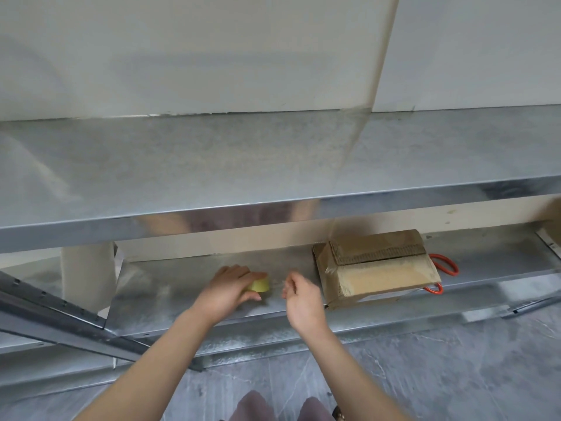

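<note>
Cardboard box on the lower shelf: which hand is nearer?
Right. The right hand is just left of the cardboard box, pinching a tape strip; the left hand is farther left, gripping the tape roll.

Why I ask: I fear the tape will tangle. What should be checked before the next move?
1. Left hand grips the tape roll: ok.
2. Right hand pinches the strip drawn from the roll: ok, though the strip shows faintly.
3. Roll resting on the lower shelf: cannot tell.
4. Cardboard box close, right of the hands: ok.
5. Box top sealed flat: not ok, old tape lifts at its near left corner.
6. Scissors free to grab: not ok, only orange handles show past the box.
</note>
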The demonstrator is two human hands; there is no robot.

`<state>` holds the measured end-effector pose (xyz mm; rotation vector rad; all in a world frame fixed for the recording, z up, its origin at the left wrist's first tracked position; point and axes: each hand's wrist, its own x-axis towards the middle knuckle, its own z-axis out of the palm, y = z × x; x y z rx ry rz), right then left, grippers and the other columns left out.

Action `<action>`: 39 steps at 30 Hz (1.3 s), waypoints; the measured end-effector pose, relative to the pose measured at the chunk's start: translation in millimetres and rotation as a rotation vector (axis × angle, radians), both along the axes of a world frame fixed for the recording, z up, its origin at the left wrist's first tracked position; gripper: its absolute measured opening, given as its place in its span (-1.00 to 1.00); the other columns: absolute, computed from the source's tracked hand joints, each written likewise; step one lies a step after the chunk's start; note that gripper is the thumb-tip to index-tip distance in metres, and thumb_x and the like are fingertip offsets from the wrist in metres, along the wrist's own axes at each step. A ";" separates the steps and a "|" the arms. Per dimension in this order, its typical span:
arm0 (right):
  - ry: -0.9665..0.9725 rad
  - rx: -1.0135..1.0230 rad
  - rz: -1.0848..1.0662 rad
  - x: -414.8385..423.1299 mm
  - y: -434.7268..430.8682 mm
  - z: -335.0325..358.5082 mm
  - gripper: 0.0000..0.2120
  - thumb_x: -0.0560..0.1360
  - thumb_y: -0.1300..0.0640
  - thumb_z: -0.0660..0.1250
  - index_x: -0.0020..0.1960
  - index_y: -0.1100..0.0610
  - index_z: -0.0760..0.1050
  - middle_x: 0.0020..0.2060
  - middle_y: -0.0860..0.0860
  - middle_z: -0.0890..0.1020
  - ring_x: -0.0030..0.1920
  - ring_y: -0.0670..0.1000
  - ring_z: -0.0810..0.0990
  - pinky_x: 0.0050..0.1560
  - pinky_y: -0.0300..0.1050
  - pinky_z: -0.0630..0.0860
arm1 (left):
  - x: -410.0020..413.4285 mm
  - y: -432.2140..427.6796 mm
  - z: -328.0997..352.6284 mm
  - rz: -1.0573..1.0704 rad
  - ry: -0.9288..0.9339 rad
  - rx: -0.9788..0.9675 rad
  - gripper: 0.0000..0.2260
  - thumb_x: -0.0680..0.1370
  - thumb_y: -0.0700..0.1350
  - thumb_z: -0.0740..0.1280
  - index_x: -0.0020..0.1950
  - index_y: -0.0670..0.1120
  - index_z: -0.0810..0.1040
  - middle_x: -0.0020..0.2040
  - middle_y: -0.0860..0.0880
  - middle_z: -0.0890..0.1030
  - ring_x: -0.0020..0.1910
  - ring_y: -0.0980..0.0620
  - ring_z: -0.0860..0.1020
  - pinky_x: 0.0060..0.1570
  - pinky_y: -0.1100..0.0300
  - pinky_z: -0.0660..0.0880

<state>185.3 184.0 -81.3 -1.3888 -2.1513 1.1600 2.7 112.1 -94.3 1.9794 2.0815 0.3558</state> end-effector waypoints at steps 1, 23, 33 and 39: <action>-0.013 0.024 0.015 -0.4 -4.1 -1.3 -0.88 0.59 0.23 0.14 -0.09 0.13 0.41 -0.15 0.08 0.58 -0.14 0.11 0.53 -0.12 -0.05 0.43 | -1.0 -0.9 -2.0 -0.013 0.013 0.031 -0.58 0.50 0.15 0.32 0.32 0.03 0.54 0.06 0.00 0.61 0.05 -0.07 0.54 0.08 0.14 0.34; -0.563 0.125 0.098 12.7 22.5 -61.7 -0.77 0.63 0.06 0.07 0.18 0.07 0.44 0.19 0.06 0.43 0.29 0.08 0.33 0.08 -0.07 0.48 | 21.1 -18.8 -54.2 0.217 -0.156 -0.056 -0.67 0.54 -0.17 0.34 0.30 0.03 0.53 0.14 0.06 0.60 0.14 0.00 0.52 0.11 0.16 0.36; -0.574 0.153 0.109 8.8 14.7 -56.4 -0.67 0.65 -0.03 0.09 0.34 0.11 0.27 0.29 0.05 0.40 0.34 0.05 0.33 0.14 -0.07 0.46 | 22.1 -25.8 -45.5 0.148 -0.031 -0.148 -0.62 0.59 0.01 0.23 0.41 0.08 0.37 0.37 0.07 0.44 0.34 -0.01 0.39 0.30 0.13 0.30; -0.342 0.628 0.310 34.6 -24.0 -0.6 -0.55 0.57 -0.08 0.15 0.38 0.09 0.43 0.32 0.04 0.51 0.37 0.12 0.43 0.32 0.06 0.45 | 40.3 -32.3 0.7 0.062 0.237 0.076 -0.45 0.54 0.20 0.10 0.42 -0.07 0.42 0.39 -0.01 0.46 0.44 -0.09 0.35 0.42 -0.03 0.23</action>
